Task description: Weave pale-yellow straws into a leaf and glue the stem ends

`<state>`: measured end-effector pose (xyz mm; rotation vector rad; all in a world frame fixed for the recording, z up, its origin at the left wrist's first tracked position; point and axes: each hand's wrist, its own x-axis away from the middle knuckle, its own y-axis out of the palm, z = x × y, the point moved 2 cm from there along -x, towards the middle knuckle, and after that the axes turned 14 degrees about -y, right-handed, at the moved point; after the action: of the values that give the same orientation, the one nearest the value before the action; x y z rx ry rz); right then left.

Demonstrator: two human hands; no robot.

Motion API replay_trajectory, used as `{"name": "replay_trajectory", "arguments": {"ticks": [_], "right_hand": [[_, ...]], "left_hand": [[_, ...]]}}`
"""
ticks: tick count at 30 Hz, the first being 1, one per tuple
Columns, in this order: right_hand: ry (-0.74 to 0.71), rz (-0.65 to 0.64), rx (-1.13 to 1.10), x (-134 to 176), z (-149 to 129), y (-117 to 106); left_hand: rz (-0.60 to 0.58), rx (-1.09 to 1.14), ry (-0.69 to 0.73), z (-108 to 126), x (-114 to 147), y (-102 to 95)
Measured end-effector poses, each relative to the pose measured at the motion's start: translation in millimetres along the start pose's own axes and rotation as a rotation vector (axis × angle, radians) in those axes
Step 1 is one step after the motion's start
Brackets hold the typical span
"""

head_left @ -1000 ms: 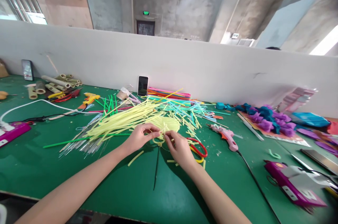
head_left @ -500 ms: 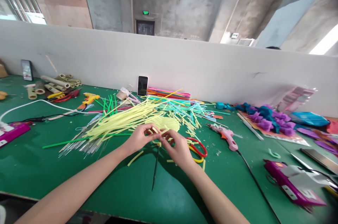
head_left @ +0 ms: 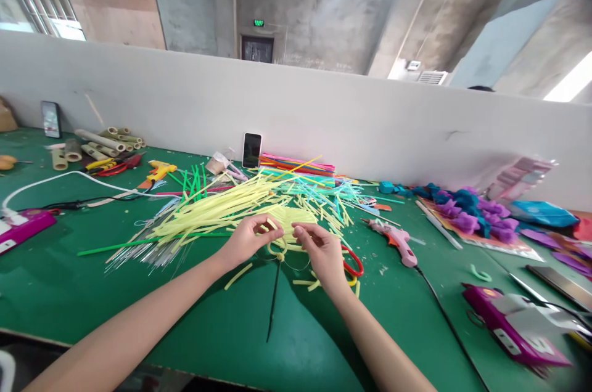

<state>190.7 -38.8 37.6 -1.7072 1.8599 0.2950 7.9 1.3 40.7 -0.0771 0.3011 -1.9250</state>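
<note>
My left hand (head_left: 252, 239) is closed in a pinch on a pale yellow pipe cleaner loop (head_left: 278, 252) above the table. Below the loop, a thin dark stem (head_left: 274, 306) points toward me. My right hand (head_left: 325, 255) is a little apart to the right, thumb and fingertips pressed together; whatever is between them is too small to name. A faint thin wire curves between the two hands. Just behind them is a ribbed pale yellow piece (head_left: 293, 216). Red and yellow scissor handles (head_left: 354, 262) show partly behind my right hand.
Yellow pipe cleaners (head_left: 222, 204) lie heaped behind my left hand. A pink glue gun (head_left: 393, 239) with its cord lies to the right, near a purple power strip (head_left: 513, 324). Bamboo tubes (head_left: 108, 144) and a yellow glue gun (head_left: 160, 171) are at left. A phone (head_left: 252, 150) leans on the partition.
My hands were together at the fingertips; my right hand has moved away to the right. The yellow loop shows more fully now, and the view has shifted slightly.
</note>
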Motion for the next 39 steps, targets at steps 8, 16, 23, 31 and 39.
{"name": "replay_trajectory", "arguments": {"ticks": [8,16,23,31,39], "right_hand": [[0.185,-0.055,0.059,-8.6,41.6,-28.8],[0.203,-0.064,0.290,-15.6,51.6,-58.5],[0.213,-0.034,0.512,-17.4,46.9,-80.0],[0.254,0.027,0.667,-17.9,42.5,-84.5],[0.277,0.014,0.724,-18.6,42.9,-84.7]], "left_hand": [[0.087,0.005,-0.036,-10.8,-6.6,-12.4],[0.164,0.048,-0.106,-21.5,-14.9,-26.2],[0.265,0.113,-0.180,-26.0,-18.8,-37.7],[0.371,0.112,-0.199,-27.2,-22.6,-50.6],[0.379,-0.044,-0.290,-32.0,-25.2,-53.9]]}}
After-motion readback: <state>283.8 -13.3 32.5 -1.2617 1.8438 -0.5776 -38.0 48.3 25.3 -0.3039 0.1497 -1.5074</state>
